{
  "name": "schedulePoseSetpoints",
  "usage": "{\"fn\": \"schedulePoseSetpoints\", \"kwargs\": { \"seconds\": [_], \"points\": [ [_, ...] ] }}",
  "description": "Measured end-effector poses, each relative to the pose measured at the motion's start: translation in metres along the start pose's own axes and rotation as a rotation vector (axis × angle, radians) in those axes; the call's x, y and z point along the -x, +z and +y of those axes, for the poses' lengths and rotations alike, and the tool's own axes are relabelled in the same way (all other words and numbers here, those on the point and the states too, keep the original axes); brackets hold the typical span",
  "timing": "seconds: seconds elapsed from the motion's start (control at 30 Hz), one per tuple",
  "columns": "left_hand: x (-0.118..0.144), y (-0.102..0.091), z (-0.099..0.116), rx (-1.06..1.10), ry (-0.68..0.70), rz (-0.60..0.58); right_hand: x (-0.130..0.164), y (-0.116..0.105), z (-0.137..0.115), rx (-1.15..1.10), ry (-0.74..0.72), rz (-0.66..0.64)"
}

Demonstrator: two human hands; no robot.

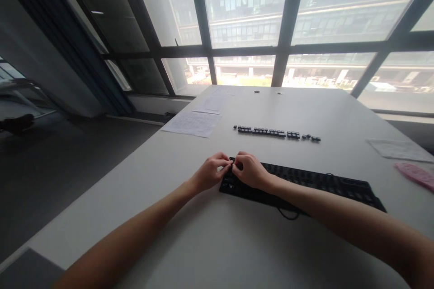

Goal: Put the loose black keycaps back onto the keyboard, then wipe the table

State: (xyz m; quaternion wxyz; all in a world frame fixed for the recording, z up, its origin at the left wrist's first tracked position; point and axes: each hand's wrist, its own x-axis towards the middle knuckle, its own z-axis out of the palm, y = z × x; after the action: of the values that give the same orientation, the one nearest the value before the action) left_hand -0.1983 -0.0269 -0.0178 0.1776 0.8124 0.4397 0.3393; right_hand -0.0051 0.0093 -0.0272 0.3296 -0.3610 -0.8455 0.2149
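**Two hands at the corner of a black keyboard**

We see a long, flat black plastic keyboard (pixel 305 183) lying on the wide white counter (pixel 210 244). It sits near the middle of the counter, and its thin black cord (pixel 288 215) loops out from under its near edge.

Both hands meet at the left end of the keyboard. The left hand (pixel 210 172) comes in from the left, with its fingers curled and its fingertips (pixel 228 165) pinched close together right at the keyboard's far left corner. The right hand (pixel 249 170) rests on top of the keys at that same corner, with its fingers bent down too. The two hands touch each other there. Each grip is narrow and tight, but the spot is too small for us to tell what, if anything, sits between the fingers.

Farther back on the counter, well apart from the hands, a row of small black key caps (pixel 276 133) lies in a line. To the left of it lie white sheets of printed paper (pixel 193 123). At the right edge we see another pale sheet (pixel 398 149) and a pink cloth (pixel 415 174) just beside it.

Behind the counter stand big windows with dark frames (pixel 288 31).
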Motion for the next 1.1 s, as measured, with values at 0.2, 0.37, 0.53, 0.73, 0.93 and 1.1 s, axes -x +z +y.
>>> {"fn": "schedulePoseSetpoints", "kwargs": {
  "seconds": [0.2,0.37,0.53,0.73,0.93,1.1],
  "points": [
    [0.001,0.004,0.006,-0.065,-0.005,0.023,-0.001,-0.002,-0.002,0.045,0.001,-0.040],
    [0.002,0.009,0.007,-0.068,-0.032,0.052,0.001,-0.004,-0.004,0.072,-0.006,-0.059],
    [0.003,0.014,0.005,-0.050,-0.097,0.084,0.002,-0.002,-0.004,0.135,-0.032,-0.067],
    [0.002,0.013,0.002,0.012,-0.152,0.139,0.000,-0.006,-0.005,0.160,-0.035,-0.108],
    [-0.048,0.003,-0.036,-0.066,-0.171,0.201,-0.034,-0.031,0.029,0.311,0.042,-0.060],
    [-0.117,0.008,-0.079,-0.297,-0.055,0.120,-0.077,-0.048,0.072,0.544,0.101,-0.043]
  ]
}}
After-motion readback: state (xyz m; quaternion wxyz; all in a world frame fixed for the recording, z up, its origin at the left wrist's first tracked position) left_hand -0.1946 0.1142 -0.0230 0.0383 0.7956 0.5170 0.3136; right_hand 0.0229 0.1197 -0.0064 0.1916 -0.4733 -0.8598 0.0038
